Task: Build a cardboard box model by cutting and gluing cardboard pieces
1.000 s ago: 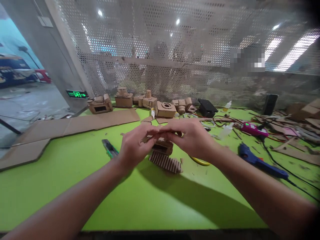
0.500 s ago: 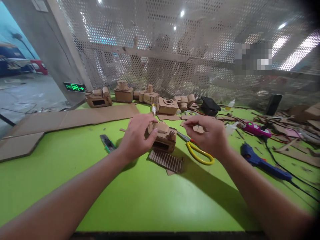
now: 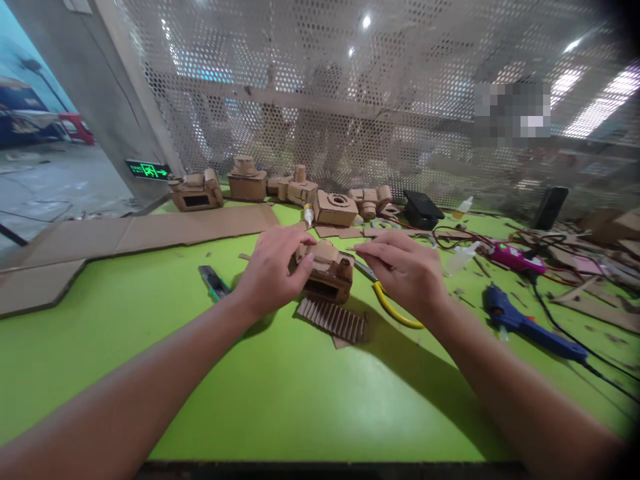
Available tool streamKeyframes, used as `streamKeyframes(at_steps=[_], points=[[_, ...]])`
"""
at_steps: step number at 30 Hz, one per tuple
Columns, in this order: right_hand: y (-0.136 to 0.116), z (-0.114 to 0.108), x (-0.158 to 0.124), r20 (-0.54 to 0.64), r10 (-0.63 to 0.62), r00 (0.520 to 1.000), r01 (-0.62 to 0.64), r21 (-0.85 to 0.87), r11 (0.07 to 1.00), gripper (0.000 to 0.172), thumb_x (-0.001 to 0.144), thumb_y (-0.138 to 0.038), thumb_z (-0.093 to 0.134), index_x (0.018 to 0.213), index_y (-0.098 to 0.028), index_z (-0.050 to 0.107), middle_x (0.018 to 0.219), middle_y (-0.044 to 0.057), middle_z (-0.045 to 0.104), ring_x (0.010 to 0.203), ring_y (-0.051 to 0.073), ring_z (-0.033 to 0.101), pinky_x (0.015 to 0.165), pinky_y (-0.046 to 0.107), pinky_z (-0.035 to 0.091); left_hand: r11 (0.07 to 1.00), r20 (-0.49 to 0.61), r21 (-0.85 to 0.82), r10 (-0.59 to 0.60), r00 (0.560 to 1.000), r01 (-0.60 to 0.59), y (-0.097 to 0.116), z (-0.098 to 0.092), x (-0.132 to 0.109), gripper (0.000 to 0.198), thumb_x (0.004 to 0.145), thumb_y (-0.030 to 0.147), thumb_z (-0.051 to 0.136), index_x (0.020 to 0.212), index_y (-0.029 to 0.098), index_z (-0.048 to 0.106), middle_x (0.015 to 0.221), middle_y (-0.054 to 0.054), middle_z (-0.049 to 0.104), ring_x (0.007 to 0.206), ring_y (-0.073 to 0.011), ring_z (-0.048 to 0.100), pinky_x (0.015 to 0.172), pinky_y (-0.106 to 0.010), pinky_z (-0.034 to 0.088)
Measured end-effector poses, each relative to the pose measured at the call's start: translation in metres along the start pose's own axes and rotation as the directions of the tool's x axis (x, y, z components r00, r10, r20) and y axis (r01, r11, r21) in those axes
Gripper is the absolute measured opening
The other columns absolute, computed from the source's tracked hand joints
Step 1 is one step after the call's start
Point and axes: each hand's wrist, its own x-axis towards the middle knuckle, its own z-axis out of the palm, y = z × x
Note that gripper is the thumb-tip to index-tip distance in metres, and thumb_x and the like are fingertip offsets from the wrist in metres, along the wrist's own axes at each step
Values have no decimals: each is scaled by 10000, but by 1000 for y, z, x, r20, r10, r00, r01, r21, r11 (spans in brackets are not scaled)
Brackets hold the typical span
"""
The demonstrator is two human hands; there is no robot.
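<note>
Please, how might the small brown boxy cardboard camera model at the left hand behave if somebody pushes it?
The brown cardboard camera model is probably light for its size, as its side shows a dark opening. It would likely slide rather than roll, because its body is boxy. Its small round brown knob may be fragile, since it sticks up.

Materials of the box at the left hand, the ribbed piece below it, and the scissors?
Box: matte brown cardboard, rough cut edges. Ribbed piece: likely corrugated cardboard, open ridges showing. Scissors: grey blade, probably metal; evenly yellow handle, perhaps smooth plastic.
</note>
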Motion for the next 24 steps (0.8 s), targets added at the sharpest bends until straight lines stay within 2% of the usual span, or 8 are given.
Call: streamKeyframes(at_steps=[5,11,19,24], points=[[-4,-2,2,99,-42,994,43,-6,999,318,977,-156,502,1236,-225,675,1142,117,670,1012,218,637,842,370,539,1000,9,10,-5,1000,5,-1,0,-1,146,910,233,517,1019,184,602,1001,-78,687,929,-235,586,873,-418,466],[-1,-7,0,179,-119,977,119,10,993,278,965,-168,536,1181,-217,704,1032,102,667,945,209,617,756,333,531,1000,34,20,-12,999,12,-2,-1,1,141,913,247,515,1013,189,595,984,-77,677,920,-239,583,856,-418,465],[2,-4,-4,251,-98,963,101,2,995,326,947,-172,534,1218,-253,697,1100,108,627,884,198,600,747,357,539,1000,38,22,-13,999,13,-1,0,0,147,915,258,506,1014,193,594,984,-74,680,917,-240,582,857,-420,460],[2,-8,-3,300,-137,944,154,-33,988,337,951,-176,516,1235,-224,691,1121,143,607,987,253,580,770,401,536,999,46,34,-10,999,8,-2,0,0,154,919,250,498,1021,189,596,991,-78,682,929,-243,583,868,-424,459]])
